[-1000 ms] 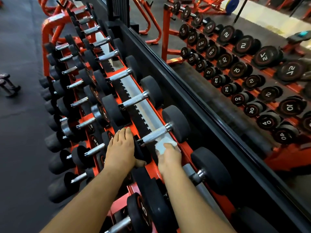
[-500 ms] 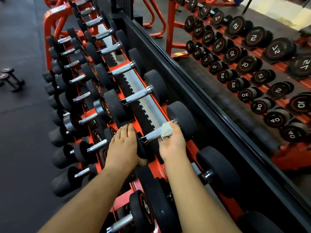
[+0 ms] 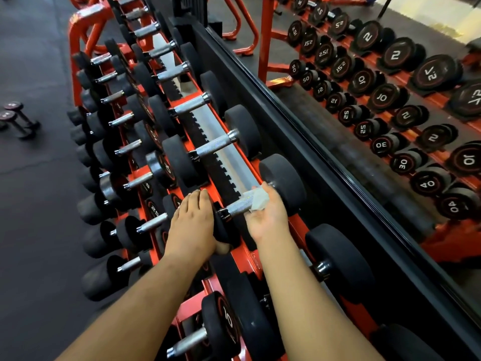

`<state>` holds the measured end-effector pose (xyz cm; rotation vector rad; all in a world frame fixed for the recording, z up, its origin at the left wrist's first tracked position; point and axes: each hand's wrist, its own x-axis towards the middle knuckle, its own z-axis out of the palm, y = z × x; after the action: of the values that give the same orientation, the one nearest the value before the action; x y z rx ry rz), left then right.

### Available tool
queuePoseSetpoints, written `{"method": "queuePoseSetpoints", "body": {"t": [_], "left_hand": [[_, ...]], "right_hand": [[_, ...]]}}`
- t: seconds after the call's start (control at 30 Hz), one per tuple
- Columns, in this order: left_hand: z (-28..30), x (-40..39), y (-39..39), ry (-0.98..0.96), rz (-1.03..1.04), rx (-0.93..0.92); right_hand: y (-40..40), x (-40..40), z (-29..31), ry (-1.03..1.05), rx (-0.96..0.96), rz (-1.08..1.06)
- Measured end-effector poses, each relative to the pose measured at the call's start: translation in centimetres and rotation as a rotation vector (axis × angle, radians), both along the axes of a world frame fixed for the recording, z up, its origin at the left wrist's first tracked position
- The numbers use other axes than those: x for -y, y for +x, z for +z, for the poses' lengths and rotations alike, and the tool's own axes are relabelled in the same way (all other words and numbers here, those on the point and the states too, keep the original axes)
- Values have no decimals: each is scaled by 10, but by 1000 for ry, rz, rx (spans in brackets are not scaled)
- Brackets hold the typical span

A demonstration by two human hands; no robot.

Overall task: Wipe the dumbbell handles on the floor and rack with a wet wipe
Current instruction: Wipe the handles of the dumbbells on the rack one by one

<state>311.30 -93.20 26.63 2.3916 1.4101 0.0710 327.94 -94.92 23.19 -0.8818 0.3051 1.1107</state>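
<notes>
Head view of a red dumbbell rack standing along a wall mirror, with black-headed dumbbells laid in rows across its tiers. The two hands are apart, one at each end of the same top-tier dumbbell. The left hand lies palm down on that dumbbell's near head, fingers straight and together, the thumb tucked below the head's edge. The right hand is turned palm up under the far end of the knurled dumbbell handle, its fingers curled round the bar and pressing a wet wipe against it, just beside the far head. The wipe is a small, crumpled, whitish sheet wrapped over the top of the handle; the near part of the handle is bare metal. Other dumbbells with similar steel handles lie parallel on the same tier further along the rack, and smaller ones fill the lower tiers to the left. Two small dumbbells lie on the dark floor well apart from the rack, at the left edge. The mirror shows reflected dumbbell heads with reversed numbers.
</notes>
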Motion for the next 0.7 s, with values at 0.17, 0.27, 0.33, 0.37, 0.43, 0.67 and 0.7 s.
{"method": "queuePoseSetpoints", "body": {"t": [0.17,0.27,0.33,0.37,0.43,0.67,0.7], "left_hand": [[9,3,0,-14,-8,-9],[9,1,0,-4,-3,9],[8,1,0,1,3,21],[9,0,1,11,2,24],[6,1,1,3,-11,5],[6,1,1,-1,-9,0],[4,-1,1,1,-9,2]], "right_hand": [[3,-10,5,-12,42,86],[-3,6,1,10,56,69],[-7,15,-1,24,59,57],[-7,13,0,20,63,57],[-9,6,-1,-3,52,75],[-8,0,-6,10,67,105],[-11,7,-7,18,67,92]]}}
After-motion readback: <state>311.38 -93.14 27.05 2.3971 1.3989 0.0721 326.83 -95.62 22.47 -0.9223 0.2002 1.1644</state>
